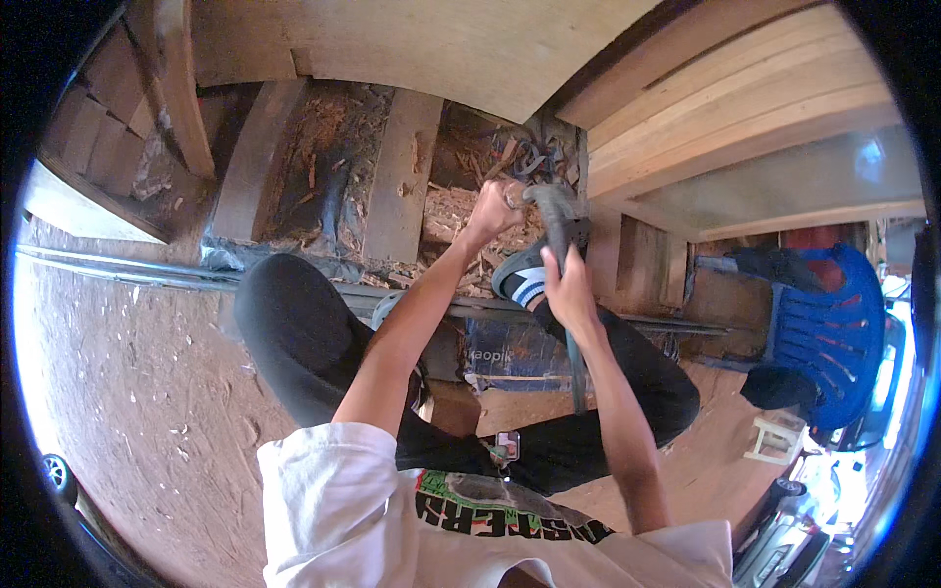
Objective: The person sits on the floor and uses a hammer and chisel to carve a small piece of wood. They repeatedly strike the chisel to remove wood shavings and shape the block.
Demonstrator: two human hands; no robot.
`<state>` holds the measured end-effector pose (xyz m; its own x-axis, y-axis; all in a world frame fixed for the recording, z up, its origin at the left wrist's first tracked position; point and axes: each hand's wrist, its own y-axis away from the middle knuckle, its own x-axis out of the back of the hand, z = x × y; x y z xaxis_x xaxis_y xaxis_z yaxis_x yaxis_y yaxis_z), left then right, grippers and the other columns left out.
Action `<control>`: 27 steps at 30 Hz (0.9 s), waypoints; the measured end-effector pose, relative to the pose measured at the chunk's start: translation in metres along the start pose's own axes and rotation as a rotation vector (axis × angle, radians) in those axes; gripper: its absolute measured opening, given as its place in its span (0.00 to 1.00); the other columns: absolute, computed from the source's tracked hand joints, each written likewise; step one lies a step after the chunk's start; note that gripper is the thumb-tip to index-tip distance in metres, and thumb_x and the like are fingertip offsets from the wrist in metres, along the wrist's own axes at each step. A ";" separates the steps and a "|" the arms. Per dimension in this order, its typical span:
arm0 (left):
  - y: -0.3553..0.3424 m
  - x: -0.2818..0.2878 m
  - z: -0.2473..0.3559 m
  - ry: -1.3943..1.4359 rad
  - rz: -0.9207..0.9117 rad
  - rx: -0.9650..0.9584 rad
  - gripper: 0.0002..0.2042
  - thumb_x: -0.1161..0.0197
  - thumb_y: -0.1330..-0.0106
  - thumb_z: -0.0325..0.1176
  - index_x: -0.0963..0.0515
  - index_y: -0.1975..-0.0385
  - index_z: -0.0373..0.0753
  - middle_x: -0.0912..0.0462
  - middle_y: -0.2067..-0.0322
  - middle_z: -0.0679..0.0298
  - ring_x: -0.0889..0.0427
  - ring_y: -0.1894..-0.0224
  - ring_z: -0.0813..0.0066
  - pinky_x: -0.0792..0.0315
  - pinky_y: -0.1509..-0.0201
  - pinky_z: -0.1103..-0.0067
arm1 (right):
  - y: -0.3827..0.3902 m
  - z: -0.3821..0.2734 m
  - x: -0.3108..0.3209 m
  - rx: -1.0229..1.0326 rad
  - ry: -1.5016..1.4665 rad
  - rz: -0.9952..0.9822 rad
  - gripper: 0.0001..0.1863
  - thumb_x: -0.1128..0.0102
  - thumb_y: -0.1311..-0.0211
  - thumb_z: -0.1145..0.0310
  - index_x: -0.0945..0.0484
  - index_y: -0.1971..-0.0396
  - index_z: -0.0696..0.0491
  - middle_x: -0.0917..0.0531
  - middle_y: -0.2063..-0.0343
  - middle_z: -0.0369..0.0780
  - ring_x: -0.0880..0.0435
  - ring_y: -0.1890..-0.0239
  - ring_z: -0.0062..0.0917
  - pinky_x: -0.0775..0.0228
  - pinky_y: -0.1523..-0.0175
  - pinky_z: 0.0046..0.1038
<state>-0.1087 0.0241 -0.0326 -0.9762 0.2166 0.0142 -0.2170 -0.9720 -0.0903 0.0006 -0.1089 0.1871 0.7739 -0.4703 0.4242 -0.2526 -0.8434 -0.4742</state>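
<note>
Over some wooden slats, two bare hands are close together, near the middle of the view. The left hand is clenched, with its fingers curled inward; whether it pinches some small thing, I cannot tell. The right hand is wrapped around the handle of a dark tool, which looks like a hammer. The head of this hammer is just beside the left hand, to its right, and the handle runs down past the right hand toward the lap. If the head touches the fingers of the left hand, it is not clear.

Below the hands, wood chips lie in the gaps of the slats. One foot, in a striped sock, is near the right hand. The person sits with bent legs in black trousers and wears a white shirt. A small device with a lit screen is at the lap. Between the legs, a dark blue box is partly visible.

At the top, a wide pale board is above the slats, and a wooden frame stands at the right. Farther right is a blue plastic chair, near a small white stool on the brown floor.
</note>
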 end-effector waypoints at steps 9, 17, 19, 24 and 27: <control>-0.003 0.004 0.000 -0.122 0.117 -0.207 0.12 0.33 0.56 0.29 0.21 0.73 0.28 0.20 0.77 0.44 0.20 0.75 0.50 0.26 0.66 0.67 | -0.029 -0.047 0.056 -0.234 -0.188 0.016 0.11 0.49 0.29 0.61 0.30 0.58 0.53 0.35 0.86 0.27 0.38 0.87 0.09 0.46 0.86 0.15; -0.005 0.008 0.001 -0.129 0.049 -0.151 0.12 0.34 0.55 0.28 0.22 0.70 0.30 0.21 0.78 0.48 0.21 0.77 0.61 0.26 0.69 0.69 | -0.001 0.002 -0.011 -0.346 0.138 -0.224 0.18 0.49 0.30 0.55 0.28 0.65 0.58 0.26 0.81 0.43 0.25 0.81 0.29 0.32 0.74 0.30; -0.012 0.001 -0.012 -0.029 -0.092 -0.092 0.15 0.36 0.54 0.27 0.21 0.64 0.31 0.20 0.77 0.57 0.22 0.75 0.75 0.25 0.70 0.73 | 0.025 0.041 -0.040 -0.273 0.571 -0.451 0.20 0.46 0.32 0.55 0.26 0.63 0.61 0.19 0.77 0.51 0.16 0.74 0.39 0.26 0.67 0.41; -0.018 -0.006 -0.040 -0.134 -0.035 -0.170 0.10 0.36 0.52 0.28 0.20 0.69 0.32 0.19 0.75 0.53 0.22 0.71 0.65 0.26 0.65 0.70 | 0.041 0.019 -0.012 -0.461 0.103 -0.336 0.18 0.48 0.31 0.59 0.26 0.56 0.61 0.20 0.76 0.42 0.20 0.74 0.27 0.29 0.65 0.29; -0.013 -0.007 -0.037 -0.140 0.002 -0.058 0.13 0.35 0.57 0.29 0.21 0.70 0.30 0.19 0.72 0.43 0.20 0.64 0.44 0.26 0.60 0.64 | 0.001 -0.034 0.006 -0.329 -0.082 -0.123 0.15 0.50 0.29 0.57 0.31 0.63 0.55 0.31 0.83 0.32 0.35 0.85 0.13 0.43 0.81 0.17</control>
<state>-0.0991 0.0390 -0.0688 -0.9687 0.1958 0.1527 -0.2183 -0.9646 -0.1481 -0.0151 -0.1215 0.2149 0.8505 -0.3492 0.3933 -0.3179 -0.9370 -0.1446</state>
